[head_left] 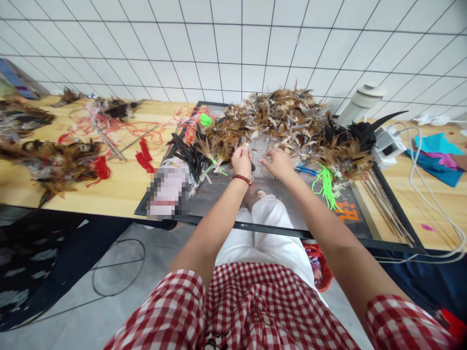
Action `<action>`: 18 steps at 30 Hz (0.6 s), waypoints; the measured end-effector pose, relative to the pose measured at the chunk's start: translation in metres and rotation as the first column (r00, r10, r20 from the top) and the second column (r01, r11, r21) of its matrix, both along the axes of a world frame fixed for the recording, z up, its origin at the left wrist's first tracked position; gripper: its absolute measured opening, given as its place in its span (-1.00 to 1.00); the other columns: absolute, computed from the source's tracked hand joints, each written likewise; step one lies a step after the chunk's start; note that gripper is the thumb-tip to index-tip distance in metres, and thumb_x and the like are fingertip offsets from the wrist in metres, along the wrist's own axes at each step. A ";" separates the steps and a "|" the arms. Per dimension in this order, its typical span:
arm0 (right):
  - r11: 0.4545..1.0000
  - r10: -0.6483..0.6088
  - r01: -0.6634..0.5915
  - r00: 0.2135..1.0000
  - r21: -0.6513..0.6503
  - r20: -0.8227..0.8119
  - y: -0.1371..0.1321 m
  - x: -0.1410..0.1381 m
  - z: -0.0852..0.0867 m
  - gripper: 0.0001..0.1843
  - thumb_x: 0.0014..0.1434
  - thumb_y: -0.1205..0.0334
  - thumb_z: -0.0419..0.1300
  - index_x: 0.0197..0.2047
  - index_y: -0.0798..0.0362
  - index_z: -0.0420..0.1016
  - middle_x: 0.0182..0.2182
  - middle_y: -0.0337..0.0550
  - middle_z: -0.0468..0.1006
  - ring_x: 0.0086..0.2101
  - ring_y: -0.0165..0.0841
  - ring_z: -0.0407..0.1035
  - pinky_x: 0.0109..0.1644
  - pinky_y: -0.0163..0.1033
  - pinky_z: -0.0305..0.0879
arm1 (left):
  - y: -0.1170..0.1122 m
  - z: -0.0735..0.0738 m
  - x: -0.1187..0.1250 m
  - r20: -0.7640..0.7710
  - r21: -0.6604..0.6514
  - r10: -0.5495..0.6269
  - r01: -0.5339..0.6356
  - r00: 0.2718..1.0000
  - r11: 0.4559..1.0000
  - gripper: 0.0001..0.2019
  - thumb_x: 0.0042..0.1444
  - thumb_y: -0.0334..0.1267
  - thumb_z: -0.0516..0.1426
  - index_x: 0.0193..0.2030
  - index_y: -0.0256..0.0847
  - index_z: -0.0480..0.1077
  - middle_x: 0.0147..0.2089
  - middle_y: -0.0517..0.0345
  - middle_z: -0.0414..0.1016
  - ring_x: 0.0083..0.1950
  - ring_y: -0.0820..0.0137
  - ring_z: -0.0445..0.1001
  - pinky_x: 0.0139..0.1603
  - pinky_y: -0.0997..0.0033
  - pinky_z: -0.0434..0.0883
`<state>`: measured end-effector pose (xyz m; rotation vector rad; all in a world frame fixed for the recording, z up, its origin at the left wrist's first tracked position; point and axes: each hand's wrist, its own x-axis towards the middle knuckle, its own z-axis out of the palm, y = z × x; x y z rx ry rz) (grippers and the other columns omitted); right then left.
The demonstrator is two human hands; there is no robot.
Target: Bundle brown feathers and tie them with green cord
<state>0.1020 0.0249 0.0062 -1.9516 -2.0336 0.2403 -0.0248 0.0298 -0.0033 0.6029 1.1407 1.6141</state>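
My left hand [242, 161], with a beaded bracelet at the wrist, is closed over the dark glass-topped board [219, 199]. What its fingers grip is too small and hidden to name. To its right, my right hand [279, 163] hovers with slightly curled fingers apart, and nothing shows in them. Just beyond both hands rises a large pile of brown feathers [280, 109]. A feather bunch tied with green string [218, 165] lies left of my left hand. Blue-handled scissors or snips [305, 170] and a green string bundle [327, 187] lie beside my right forearm.
Black feathers [191, 155] and a pixelated object [168, 189] are at the board's left. Red tassels [143, 154], tangled pink string [127, 133] and more feathers [58, 163] lie further left. A thermos [361, 104], white charger [389, 146], cable [430, 189] and thin sticks [388, 206] occupy the right.
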 end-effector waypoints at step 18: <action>0.921 0.178 -0.035 0.925 0.389 -0.337 -0.012 -0.013 -0.017 -0.81 0.36 0.19 0.01 -0.24 0.00 0.41 -0.23 -0.04 0.56 -0.15 -0.22 0.38 -0.03 -0.14 0.25 | -0.010 0.002 0.010 0.047 0.011 -0.134 0.133 0.990 0.991 -0.78 0.26 -0.39 0.17 -0.44 -0.25 0.40 -0.51 0.31 0.36 -0.45 0.58 0.30 -0.30 0.58 0.30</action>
